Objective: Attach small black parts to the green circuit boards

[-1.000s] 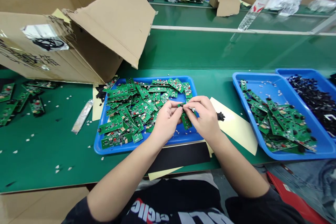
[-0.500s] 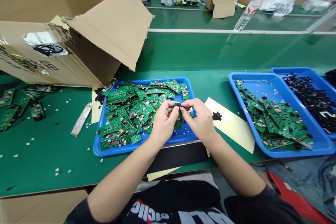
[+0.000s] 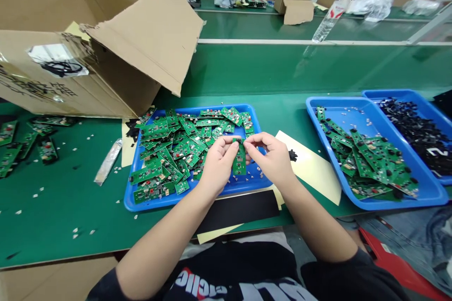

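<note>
A small green circuit board [image 3: 239,163] hangs upright over the right part of a blue tray [image 3: 187,201] heaped with similar boards. My left hand [image 3: 219,162] pinches its upper left edge between thumb and fingers. On the other side, my right hand [image 3: 273,157] is closed with thumb and fingertips at the upper right edge. A small black piece [image 3: 239,140] shows at the top of the board between my fingertips. Small white bits lie scattered in the tray below the hands.
To the right stand a second blue tray [image 3: 349,120] of boards and a third tray [image 3: 395,94] of black parts. Yellowish sheets [image 3: 312,171] and a black strip [image 3: 240,210] lie near the tray. A large cardboard box [image 3: 141,33] leans at the left, loose boards [image 3: 47,149] beside it.
My right thumb and fingers have shifted off the board's face toward its right edge, and more of the board shows now. The view has shifted slightly.
</note>
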Demonstrator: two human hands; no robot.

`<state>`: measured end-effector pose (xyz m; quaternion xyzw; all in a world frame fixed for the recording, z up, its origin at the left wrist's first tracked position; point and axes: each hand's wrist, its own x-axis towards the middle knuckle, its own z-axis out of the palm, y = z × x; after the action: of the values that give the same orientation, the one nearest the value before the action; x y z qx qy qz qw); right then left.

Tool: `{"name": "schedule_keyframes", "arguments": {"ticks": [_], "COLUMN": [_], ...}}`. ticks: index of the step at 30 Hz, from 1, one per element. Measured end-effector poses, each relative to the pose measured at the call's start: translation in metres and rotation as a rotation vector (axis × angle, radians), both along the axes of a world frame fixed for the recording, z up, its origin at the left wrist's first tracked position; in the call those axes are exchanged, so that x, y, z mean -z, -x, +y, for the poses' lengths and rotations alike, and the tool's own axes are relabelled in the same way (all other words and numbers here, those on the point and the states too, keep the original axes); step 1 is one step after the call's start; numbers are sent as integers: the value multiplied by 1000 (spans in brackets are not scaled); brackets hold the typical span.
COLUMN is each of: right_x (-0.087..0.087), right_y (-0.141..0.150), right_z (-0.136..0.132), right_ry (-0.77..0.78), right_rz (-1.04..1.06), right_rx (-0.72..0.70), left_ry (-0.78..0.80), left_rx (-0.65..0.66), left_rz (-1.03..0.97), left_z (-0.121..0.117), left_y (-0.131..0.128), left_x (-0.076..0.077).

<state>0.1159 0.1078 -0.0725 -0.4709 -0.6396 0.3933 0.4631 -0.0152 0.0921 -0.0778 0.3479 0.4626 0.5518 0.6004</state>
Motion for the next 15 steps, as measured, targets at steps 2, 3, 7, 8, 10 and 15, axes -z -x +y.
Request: {"name": "schedule_keyframes", "arguments": {"ticks": [2, 3, 7, 8, 10, 15], "right_x": [-1, -1, -2, -3, -4, -5], "right_y": [-1, -1, -2, -2, 0, 1], "right_z": [0, 0, 1, 1, 0, 4], "right_ry": [131, 175, 236, 236, 241, 352], "right_rz": [85, 115, 139, 131, 123, 214], "right_rx": [-37, -58, -79, -67, -44, -80], "left_ry": [6, 12, -7, -31, -82, -141], "left_rx": [-2, 3, 16, 5, -27, -66], "left_rz": [13, 12, 58, 91, 163, 254], "left_z": [0, -1, -1, -1, -1, 0], "left_y": [0, 0, -2, -2, -3, -3], "left_x": [1, 1, 1, 0, -1, -1]}}
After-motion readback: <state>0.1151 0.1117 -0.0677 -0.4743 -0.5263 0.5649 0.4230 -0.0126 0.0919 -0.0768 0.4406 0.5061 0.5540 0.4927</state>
